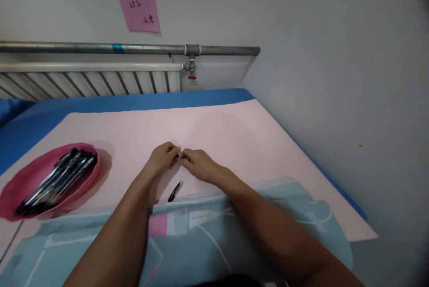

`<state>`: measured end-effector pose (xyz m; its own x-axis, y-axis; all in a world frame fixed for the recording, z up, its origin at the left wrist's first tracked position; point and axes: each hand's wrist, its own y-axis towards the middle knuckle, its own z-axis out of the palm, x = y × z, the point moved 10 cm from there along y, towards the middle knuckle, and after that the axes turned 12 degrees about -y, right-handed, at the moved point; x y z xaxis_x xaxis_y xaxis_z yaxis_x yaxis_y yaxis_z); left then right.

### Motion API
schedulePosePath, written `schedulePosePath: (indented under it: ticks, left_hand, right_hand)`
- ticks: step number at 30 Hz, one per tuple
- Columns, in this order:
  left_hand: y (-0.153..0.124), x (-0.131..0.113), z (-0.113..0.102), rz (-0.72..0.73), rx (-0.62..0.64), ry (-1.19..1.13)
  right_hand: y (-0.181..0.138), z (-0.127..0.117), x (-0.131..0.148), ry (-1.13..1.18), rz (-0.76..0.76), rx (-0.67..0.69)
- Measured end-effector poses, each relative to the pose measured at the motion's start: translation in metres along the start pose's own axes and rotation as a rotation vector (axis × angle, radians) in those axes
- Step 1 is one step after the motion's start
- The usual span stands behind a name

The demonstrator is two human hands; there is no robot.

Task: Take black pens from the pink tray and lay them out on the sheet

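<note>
Above the pink table surface, my left hand and my right hand meet, fingertips almost touching. Both are closed in a pinch on a thin black and clear pen; most of it is hidden by the fingers. Nearer to me, a black pen cap with a clear end lies at the edge of a blue patterned cloth. To the left stands a pink oval basket with a bundle of black and clear pens in it.
The pink sheet covers a blue tabletop. Blue patterned cloth lies along my side. Behind are a radiator and a metal pipe with a red-handled valve. A pink note hangs on the wall; another wall bounds the right.
</note>
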<state>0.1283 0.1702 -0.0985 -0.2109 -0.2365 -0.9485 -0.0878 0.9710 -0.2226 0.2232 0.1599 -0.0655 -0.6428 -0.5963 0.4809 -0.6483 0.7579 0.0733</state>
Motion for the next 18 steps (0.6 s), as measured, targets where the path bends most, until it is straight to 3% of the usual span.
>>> schedulePosePath:
  ticks: [8, 18]
  left_hand:
    - [0.000, -0.004, -0.002, 0.031, -0.017, 0.130]
    - [-0.002, -0.024, -0.014, 0.147, -0.189, 0.516]
  right_hand:
    - [0.000, 0.000, 0.000, 0.004, -0.001, 0.005]
    - [0.001, 0.002, -0.001, -0.024, 0.002, 0.003]
